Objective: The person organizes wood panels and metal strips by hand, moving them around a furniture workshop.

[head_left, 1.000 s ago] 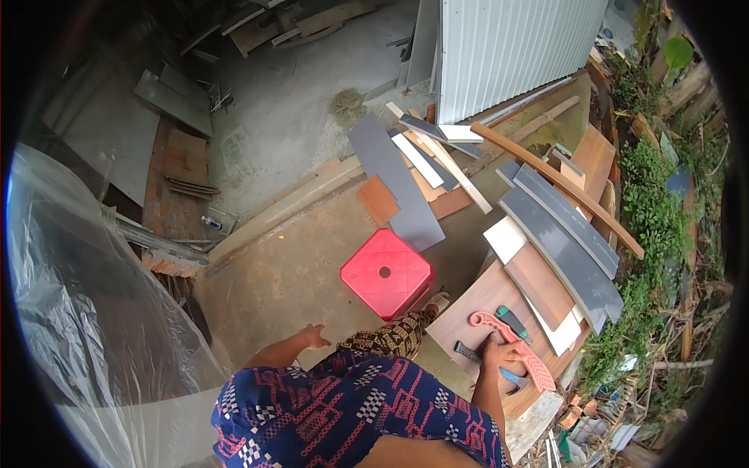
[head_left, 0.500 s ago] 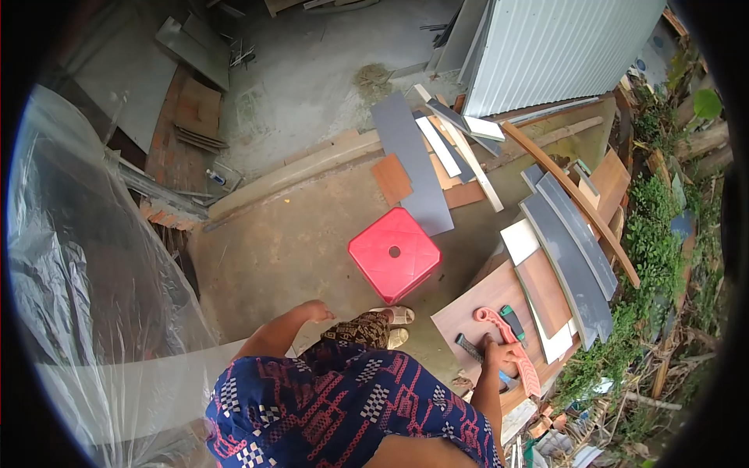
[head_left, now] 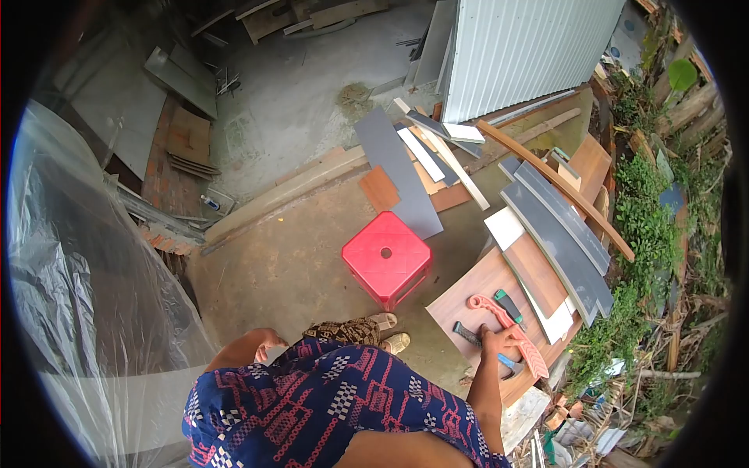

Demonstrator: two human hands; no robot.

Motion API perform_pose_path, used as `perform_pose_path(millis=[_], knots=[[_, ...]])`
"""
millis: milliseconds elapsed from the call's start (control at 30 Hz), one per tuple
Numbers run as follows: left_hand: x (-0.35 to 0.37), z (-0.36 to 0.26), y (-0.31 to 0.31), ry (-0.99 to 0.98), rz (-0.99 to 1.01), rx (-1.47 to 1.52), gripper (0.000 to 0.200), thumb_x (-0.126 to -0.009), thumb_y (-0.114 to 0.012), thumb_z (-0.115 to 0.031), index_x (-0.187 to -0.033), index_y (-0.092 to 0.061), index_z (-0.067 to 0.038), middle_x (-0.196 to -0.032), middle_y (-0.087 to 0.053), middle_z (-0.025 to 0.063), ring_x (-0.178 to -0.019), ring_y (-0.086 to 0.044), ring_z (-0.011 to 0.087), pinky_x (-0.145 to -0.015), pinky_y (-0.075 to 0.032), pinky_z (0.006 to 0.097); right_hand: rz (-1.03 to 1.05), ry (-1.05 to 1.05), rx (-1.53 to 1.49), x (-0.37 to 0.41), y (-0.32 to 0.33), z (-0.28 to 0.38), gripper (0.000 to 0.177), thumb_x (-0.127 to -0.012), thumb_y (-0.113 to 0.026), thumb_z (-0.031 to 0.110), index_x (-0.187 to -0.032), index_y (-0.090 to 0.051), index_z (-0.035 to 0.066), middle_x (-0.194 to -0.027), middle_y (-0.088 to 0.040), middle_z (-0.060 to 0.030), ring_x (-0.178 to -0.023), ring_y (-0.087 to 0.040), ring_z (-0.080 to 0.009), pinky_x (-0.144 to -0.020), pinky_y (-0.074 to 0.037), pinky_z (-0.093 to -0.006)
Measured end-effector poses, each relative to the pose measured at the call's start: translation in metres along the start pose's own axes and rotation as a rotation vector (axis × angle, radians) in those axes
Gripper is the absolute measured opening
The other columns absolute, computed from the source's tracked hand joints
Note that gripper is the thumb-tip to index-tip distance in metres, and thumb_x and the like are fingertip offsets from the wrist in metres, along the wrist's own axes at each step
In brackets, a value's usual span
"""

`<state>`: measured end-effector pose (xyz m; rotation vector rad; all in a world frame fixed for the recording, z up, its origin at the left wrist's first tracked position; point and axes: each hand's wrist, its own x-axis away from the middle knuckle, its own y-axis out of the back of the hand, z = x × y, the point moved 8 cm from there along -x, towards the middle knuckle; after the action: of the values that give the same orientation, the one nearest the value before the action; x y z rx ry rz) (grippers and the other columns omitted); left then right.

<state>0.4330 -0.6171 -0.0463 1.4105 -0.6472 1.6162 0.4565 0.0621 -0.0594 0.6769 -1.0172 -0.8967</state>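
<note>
At the lower right, my right hand (head_left: 499, 339) is closed round the middle of a hammer with a dark handle (head_left: 466, 334) and a blue head (head_left: 510, 366). Its fingers reach beside a long pink tool with a curved handle (head_left: 511, 327). Near the pink tool lies a green and black tool (head_left: 507, 306). All of these are on a wood-grained board (head_left: 456, 300). My left hand (head_left: 269, 343), loosely bent with nothing in it, hangs near my left side, by the patterned clothing.
A red plastic stool (head_left: 386, 253) stands in front of me. Beyond it lie grey, white and brown boards (head_left: 398, 168). More curved grey boards (head_left: 558, 234) are stacked at right. Clear plastic sheeting (head_left: 86, 288) hangs at left, and a corrugated metal sheet (head_left: 530, 54) stands behind.
The view has shifted slightly. My left hand has moved left and down, closer to my body. My right hand remains at the hammer, which has barely moved on the board.
</note>
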Motion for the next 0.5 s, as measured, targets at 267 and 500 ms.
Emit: perform_pose_path(millis=[267, 500], knots=[[0.026, -0.127, 0.060, -0.492, -0.459, -0.540, 0.069, -0.076, -0.060, -0.046, -0.132, -0.041, -0.012, -0.127, -0.049, 0.0154, -0.110, -0.052, 0.0330, -0.092, -0.042, 0.0400, 0.085, 0.133, 0.076, 0.001, 0.007, -0.001, 0.114, -0.060, -0.078, 0.032, -0.144, -0.002, 0.015, -0.141, 0.010, -0.0353, -0.133, -0.003, -0.0466, -0.108, -0.020, -0.0372], [0.318, -0.351, -0.037, -1.808, -0.189, -0.833, 0.055, -0.083, -0.056, -0.039, -0.127, -0.045, -0.009, -0.117, -0.051, 0.0160, -0.105, -0.050, 0.0316, -0.090, -0.039, 0.0427, 0.091, 0.682, 0.622, 0.064, 0.040, 0.113, 0.033, -0.072, -0.060, 0.018, -0.101, -0.061, 0.002, -0.111, -0.053, -0.0283, -0.088, -0.062, -0.0356, -0.075, -0.051, -0.0385]])
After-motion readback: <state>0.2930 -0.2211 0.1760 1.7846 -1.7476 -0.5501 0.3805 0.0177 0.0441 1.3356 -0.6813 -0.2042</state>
